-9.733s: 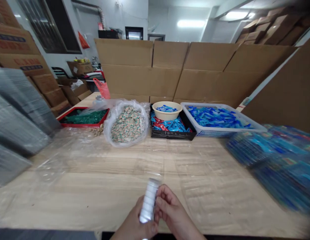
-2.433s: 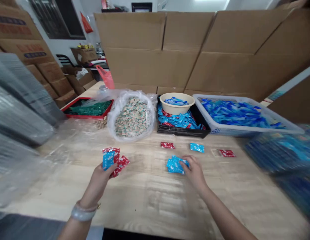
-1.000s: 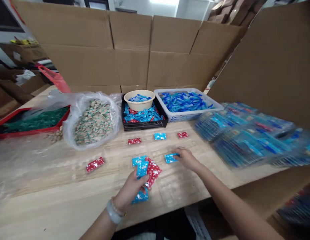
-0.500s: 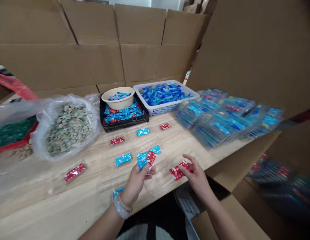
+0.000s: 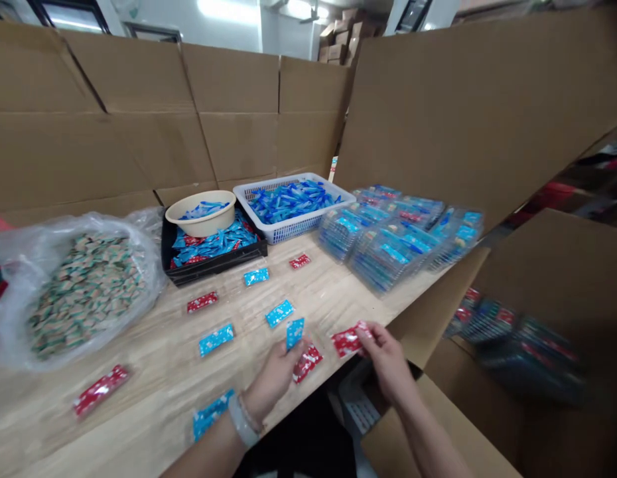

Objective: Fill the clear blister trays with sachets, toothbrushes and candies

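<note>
My left hand (image 5: pixel 278 372) pinches a blue printed packet (image 5: pixel 295 333) upright between thumb and fingers. A red packet (image 5: pixel 307 362) shows just beside its fingertips; whether the hand holds it too is unclear. My right hand (image 5: pixel 385 355) has its thumb and fingers closed on the end of another red packet (image 5: pixel 347 341), low over the table's front edge. Beyond the hands, single packets lie in clear trays on the wooden table: blue ones (image 5: pixel 279 313) (image 5: pixel 216 340) (image 5: pixel 257 277) and red ones (image 5: pixel 202 302) (image 5: pixel 299 261).
A bag of small wrapped pieces (image 5: pixel 87 292) stands at left. Behind are a black box (image 5: pixel 219 262) of packets, a cream bowl (image 5: pixel 202 222) and a white basket (image 5: pixel 308 222) of blue items. Filled clear packs (image 5: pixel 393 252) stack at right, near an open carton (image 5: pixel 448 312).
The view has swung right and tilted up. The blue and red packets at my left hand have spread apart. My right hand's open fingers have closed round the end of its red packet.
</note>
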The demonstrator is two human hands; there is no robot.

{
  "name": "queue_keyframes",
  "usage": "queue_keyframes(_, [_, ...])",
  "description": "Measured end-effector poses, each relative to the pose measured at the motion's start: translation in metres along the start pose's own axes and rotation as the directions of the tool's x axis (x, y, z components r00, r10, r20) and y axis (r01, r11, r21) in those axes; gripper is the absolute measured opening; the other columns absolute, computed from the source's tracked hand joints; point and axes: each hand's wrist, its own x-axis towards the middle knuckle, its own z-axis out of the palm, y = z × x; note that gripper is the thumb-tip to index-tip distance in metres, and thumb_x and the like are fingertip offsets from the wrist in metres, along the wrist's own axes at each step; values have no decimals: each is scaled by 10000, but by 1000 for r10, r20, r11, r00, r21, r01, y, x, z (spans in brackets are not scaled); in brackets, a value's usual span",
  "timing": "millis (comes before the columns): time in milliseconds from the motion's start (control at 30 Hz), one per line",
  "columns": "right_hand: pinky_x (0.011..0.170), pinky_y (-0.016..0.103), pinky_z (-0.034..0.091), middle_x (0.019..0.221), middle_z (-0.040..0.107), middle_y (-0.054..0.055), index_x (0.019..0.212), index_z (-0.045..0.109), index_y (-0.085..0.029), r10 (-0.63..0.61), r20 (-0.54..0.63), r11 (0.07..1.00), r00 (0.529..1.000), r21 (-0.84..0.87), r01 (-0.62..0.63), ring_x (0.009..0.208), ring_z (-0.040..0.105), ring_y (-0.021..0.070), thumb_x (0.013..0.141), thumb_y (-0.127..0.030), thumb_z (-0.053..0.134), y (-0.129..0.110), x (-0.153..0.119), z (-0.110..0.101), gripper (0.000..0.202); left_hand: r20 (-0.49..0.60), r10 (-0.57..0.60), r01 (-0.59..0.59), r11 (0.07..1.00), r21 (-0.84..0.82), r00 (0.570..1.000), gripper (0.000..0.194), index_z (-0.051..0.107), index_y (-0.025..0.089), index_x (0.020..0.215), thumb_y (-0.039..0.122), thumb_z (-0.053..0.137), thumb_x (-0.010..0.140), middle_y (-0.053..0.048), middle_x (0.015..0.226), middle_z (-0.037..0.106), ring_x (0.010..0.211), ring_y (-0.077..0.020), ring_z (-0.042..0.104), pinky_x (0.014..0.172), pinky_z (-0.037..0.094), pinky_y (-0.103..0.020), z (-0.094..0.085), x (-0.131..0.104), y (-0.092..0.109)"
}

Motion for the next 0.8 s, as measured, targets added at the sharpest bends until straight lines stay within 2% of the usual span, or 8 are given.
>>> queue_keyframes(67, [611, 265, 418, 713, 587, 13, 812, 547, -166, -104, -118, 988, 988, -125, 89, 639, 533, 151, 649, -445, 568, 11, 27, -28, 323, -46, 28, -20, 986, 167, 999, 251, 542, 120, 864, 334, 480, 748, 2, 615, 533, 513, -93, 463, 493, 370, -206, -2, 24, 5])
queue_keyframes(167, [688, 306, 414, 773, 599, 45, 852, 556, -164, -197, -119, 905, 973, -404, 134, 708, 546, 181, 685, -419, 509, 28, 61, -49, 308, -40, 117, -90, 903, 419, 992, 246, 463, 120, 973, 245, 450, 761, 15, 598, 526, 475, -94, 466, 466, 365, -202, 0, 70, 17])
queue_keyframes(333, [744, 351, 395, 827, 582, 105, 947, 575, -130, -331, 0, 577, 943, -791, 203, 806, 518, 230, 724, -378, 478, 49, 78, -45, 348, -98, 302, -90, 551, 830, 948, 259, 540, 116, 893, 281, 354, 817, -107, 811, 590, 772, -195, 552, 686, 407, -301, 32, 144, 37])
queue_keyframes(433, [758, 364, 388, 893, 569, 130, 967, 572, -128, -469, 27, 440, 883, -860, 260, 861, 493, 244, 763, -384, 447, 55, 71, -41, 351, -120, 353, -71, 484, 872, 928, 242, 581, 111, 870, 270, 422, 782, -155, 965, 548, 969, -271, 480, 822, 347, -377, 51, 166, 40])
queue_keyframes(500, [756, 369, 390, 921, 562, 130, 979, 566, -139, -533, 52, 399, 845, -865, 305, 875, 484, 245, 780, -392, 427, 56, 66, -39, 350, -120, 385, -75, 455, 887, 915, 235, 583, 117, 911, 243, 461, 754, -155, 1013, 521, 1028, -288, 436, 865, 314, -401, 54, 169, 38])
queue_keyframes(567, [761, 374, 390, 948, 556, 127, 997, 556, -152, -568, 93, 378, 818, -853, 360, 892, 478, 245, 791, -389, 414, 54, 64, -36, 345, -99, 436, -106, 423, 900, 894, 270, 563, 140, 986, 209, 466, 743, -137, 1067, 494, 1054, -276, 414, 880, 311, -401, 43, 162, 35])
queue_keyframes(733, [813, 369, 363, 1074, 527, 120, 1095, 509, -168, -534, 279, 325, 798, -804, 498, 994, 446, 235, 812, -388, 388, 33, 87, -6, 379, -47, 528, -201, 403, 893, 848, 309, 540, 144, 1049, 212, 350, 814, -112, 1109, 497, 1042, -200, 447, 915, 333, -332, -26, 103, 10])
queue_keyframes(800, [855, 377, 328, 1169, 482, 118, 1148, 477, -174, -490, 359, 281, 795, -798, 533, 1062, 408, 243, 810, -391, 395, 26, 103, 15, 409, 4, 518, -217, 352, 911, 856, 349, 498, 152, 1121, 265, 344, 828, -108, 1170, 482, 1094, -207, 420, 952, 303, -346, -49, 73, -6])
